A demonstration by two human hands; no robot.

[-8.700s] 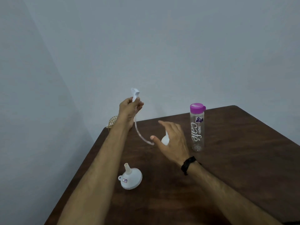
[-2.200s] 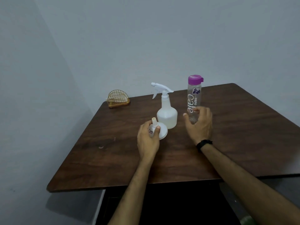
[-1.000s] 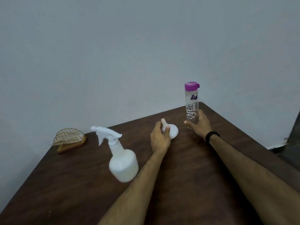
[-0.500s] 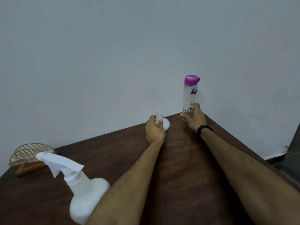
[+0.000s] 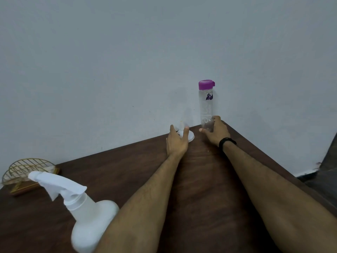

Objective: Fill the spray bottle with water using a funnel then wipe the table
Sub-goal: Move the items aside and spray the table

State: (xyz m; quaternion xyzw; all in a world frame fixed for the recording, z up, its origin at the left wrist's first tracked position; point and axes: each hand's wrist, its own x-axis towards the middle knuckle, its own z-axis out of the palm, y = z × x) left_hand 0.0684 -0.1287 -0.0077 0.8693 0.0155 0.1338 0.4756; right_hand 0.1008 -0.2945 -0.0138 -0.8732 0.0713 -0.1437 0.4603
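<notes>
Since half a second ago both arms have reached further toward the far corner of the surface (image 5: 200, 179), and the spray bottle (image 5: 91, 216) now sits lower and nearer in view, by the left forearm.

Left hand (image 5: 176, 141): fingers curled around the funnel (image 5: 190, 136), which stands wide mouth down with its spout pointing up between thumb and forefinger. The grasp looks like a hold on the stem, suited to lifting and inverting it.

Right hand (image 5: 216, 132): fingers wrapped round the lower part of the water bottle (image 5: 207, 108), which stands upright at the surface's far edge by the wall. The low grip steadies the base; I judge it a prelude to carrying the bottle back.

Containers: the water bottle is clear, its purple cap (image 5: 206, 84) on. Its fill level cannot be told from this view. The spray bottle is white and translucent, trigger head fitted; its contents cannot be told either. It stands well apart from both hands.

A gold wire holder (image 5: 27, 172) sits at the left edge, just behind the spray nozzle.

Assessment: filling has not begun. The trigger head must come off before the funnel can seat in the neck.
</notes>
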